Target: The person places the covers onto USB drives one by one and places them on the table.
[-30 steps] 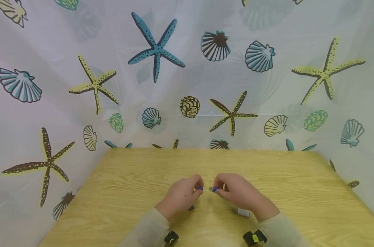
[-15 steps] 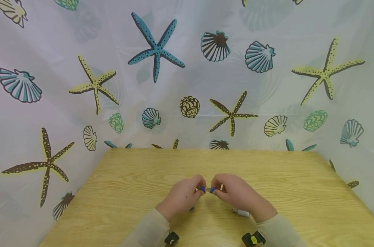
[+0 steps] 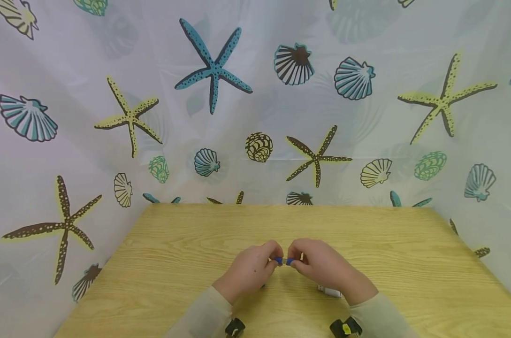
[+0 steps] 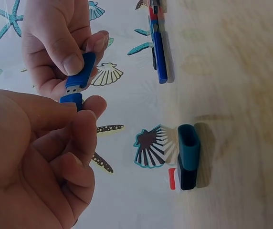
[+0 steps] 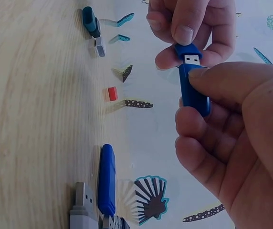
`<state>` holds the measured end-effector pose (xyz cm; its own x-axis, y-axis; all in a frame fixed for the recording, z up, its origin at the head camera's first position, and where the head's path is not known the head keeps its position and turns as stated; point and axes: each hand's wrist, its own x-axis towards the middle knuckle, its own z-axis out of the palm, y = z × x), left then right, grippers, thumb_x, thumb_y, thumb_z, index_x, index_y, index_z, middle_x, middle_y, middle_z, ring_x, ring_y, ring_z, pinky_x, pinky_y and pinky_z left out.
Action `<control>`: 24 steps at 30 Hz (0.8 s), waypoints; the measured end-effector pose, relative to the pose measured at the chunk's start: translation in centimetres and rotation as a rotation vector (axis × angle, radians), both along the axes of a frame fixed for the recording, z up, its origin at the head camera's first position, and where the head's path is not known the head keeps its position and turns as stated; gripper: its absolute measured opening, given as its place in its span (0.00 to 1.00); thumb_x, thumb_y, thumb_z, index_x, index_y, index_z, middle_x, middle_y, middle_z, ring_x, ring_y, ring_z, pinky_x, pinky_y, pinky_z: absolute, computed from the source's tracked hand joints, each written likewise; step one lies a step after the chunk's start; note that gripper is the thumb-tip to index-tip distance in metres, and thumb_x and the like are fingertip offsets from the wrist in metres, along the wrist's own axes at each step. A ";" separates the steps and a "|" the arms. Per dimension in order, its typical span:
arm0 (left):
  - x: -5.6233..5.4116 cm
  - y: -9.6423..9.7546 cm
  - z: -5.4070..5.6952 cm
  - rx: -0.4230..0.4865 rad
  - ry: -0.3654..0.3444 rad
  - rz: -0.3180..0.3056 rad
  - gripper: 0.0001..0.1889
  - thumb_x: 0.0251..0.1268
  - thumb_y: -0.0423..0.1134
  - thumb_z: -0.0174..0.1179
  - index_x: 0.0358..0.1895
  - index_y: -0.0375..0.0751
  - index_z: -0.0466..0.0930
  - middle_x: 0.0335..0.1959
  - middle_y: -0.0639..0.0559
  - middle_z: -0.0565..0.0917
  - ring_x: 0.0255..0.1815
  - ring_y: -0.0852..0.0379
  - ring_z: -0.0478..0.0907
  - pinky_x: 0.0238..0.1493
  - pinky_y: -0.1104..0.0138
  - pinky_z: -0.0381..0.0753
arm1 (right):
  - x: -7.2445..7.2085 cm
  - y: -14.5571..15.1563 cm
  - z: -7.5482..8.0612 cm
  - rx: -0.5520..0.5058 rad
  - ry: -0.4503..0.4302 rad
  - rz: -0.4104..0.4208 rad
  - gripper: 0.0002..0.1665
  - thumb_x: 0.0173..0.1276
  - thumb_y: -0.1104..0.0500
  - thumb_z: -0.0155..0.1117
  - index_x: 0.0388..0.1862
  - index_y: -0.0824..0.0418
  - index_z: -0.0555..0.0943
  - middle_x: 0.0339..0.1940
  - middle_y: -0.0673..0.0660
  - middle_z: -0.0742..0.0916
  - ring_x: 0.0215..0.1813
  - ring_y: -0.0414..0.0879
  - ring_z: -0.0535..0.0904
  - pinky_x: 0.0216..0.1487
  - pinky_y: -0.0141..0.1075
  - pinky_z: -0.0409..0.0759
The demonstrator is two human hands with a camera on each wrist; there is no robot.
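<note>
My left hand [image 3: 252, 268] pinches a small blue cap [image 5: 188, 49] between thumb and fingers. A blue USB stick [image 4: 82, 70] is pinched in my right hand [image 3: 323, 262], its metal connector [image 5: 192, 59] pointing at the cap. The connector's tip is inside the cap's mouth, while a short stretch of metal with two square holes shows between cap and body. Both hands are raised above the wooden table, fingertips close together. Parts of the cap and the stick's body are covered by fingers.
On the table, a teal cap [image 4: 189, 140] lies by a black piece [image 4: 187, 176] and a small red piece [image 5: 112, 93]. Toward the right are a white USB stick [image 3: 332, 292] and another blue stick [image 5: 107, 179]. A white curtain [image 3: 247, 94] printed with shells and starfish surrounds the table.
The hands have come together, my right moving left and my left slightly right. The gap between connector and cap has closed, and the connector's tip has entered the cap.
</note>
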<state>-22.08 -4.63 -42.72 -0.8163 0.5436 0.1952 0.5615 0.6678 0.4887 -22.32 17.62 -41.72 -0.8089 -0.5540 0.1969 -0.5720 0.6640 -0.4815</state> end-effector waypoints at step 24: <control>0.1 0.4 0.1 -0.032 0.001 0.008 0.09 0.75 0.36 0.59 0.52 0.52 0.79 0.41 0.62 0.85 0.28 0.68 0.73 0.32 0.71 0.75 | 0.0 0.2 0.1 -0.003 -0.031 0.007 0.04 0.72 0.59 0.68 0.38 0.50 0.82 0.32 0.39 0.79 0.31 0.35 0.74 0.34 0.34 0.76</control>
